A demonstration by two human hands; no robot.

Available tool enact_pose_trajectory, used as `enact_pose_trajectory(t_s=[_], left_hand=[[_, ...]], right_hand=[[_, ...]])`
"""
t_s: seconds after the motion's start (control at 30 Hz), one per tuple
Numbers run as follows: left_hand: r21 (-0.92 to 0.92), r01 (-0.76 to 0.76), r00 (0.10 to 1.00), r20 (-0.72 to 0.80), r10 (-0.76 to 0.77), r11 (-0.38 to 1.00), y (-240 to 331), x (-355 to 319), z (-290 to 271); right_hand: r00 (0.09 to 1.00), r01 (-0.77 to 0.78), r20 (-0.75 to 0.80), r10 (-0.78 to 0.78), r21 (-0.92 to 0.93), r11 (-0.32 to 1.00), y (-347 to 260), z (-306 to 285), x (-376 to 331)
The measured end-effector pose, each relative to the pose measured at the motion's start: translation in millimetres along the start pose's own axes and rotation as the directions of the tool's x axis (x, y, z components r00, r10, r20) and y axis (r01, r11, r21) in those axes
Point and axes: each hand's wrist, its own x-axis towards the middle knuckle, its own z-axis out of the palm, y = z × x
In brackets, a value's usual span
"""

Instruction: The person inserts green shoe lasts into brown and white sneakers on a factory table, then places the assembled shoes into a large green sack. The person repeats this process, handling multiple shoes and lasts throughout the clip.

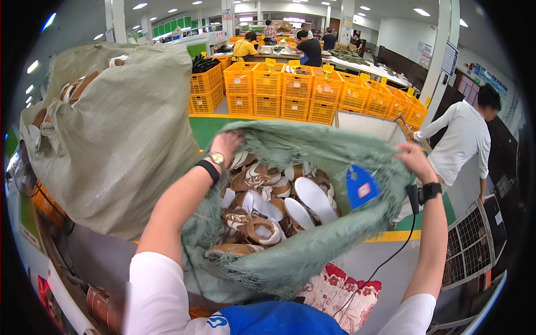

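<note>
A large green woven sack (pixel 312 262) gapes in front of me, its mouth held wide and its rim frayed. Inside lie several brown-and-white shoes (pixel 259 177), jumbled together, with white soles (pixel 314 198) turned up among them. My left hand (pixel 226 146) is closed on the sack's far left rim, its fingertips partly hidden by the fabric. On the right, my right hand (pixel 416 161) grips the opposite rim. A blue, pointed flat piece (pixel 362 188) with a small pinkish label rests against the sack's inner right side.
Another big, pale sack (pixel 123 139) with shoes at its top bulges at the left. Orange crates (pixel 282 84) stand stacked ahead. At the right, a person in white (pixel 460 139) is beside a grid-fronted unit (pixel 472 240). Floral cloth (pixel 340 296) lies below; a cable hangs near my right wrist.
</note>
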Motion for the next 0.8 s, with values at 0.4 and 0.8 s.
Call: enact_pose_trajectory(t_s=[0.4,0.8], left_hand=[[-0.3,0.292,0.949,0.213,-0.234,0.908,-27.7,106.2,155.3],[-0.661,0.428,0.664,0.693,0.282,0.617,-9.0,187.6,250.6]], right_hand=[[0.987,-0.063,-0.158,0.041,-0.142,0.988,62.7,219.6,178.8],[0.97,0.061,0.243,-0.005,-0.221,0.973,161.7,434.6,274.1]])
